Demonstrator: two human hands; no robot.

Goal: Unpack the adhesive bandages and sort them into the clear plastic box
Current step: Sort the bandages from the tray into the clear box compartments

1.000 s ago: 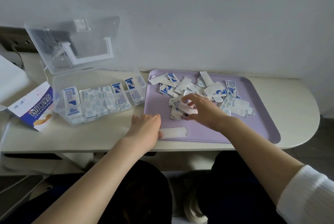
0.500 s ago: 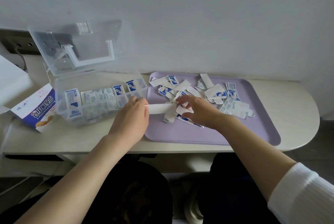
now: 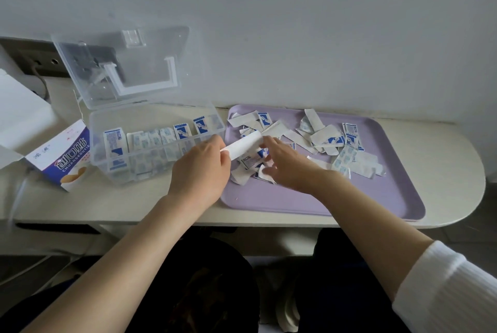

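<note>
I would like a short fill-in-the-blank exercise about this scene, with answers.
The lid of the clear plastic box is ____.
Loose bandages lie on the purple ____.
The ____ hand pinches a white strip.
The blue-and-white carton lies ____ of the box.
Answers: open; tray; left; left.
</note>
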